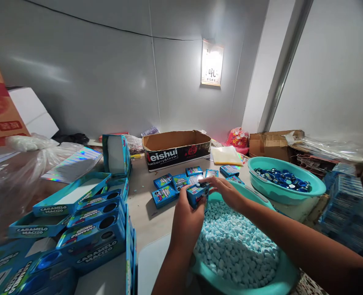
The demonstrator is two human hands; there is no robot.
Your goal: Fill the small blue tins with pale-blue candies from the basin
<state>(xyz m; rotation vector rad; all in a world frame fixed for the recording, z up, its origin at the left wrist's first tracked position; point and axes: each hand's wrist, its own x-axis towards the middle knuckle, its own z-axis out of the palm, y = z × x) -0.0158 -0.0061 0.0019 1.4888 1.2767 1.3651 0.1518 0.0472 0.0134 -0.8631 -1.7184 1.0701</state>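
Note:
My left hand (187,219) is wrapped round a small blue candy box (197,193), held above a teal basin (279,282) heaped with pale blue candies (236,246). My right hand (224,189) pinches the top of the same box from the right, fingers closed on it. Just beyond the hands, several small blue boxes (172,186) lie flat on the table.
Blue display cartons marked Caramelo Macizo (92,229) are stacked at left. A second teal basin (285,189) with dark blue caps (282,179) stands at right. An open cardboard tray (176,148) sits behind, with plastic bags, brown boxes and blue packs (347,205) at the sides.

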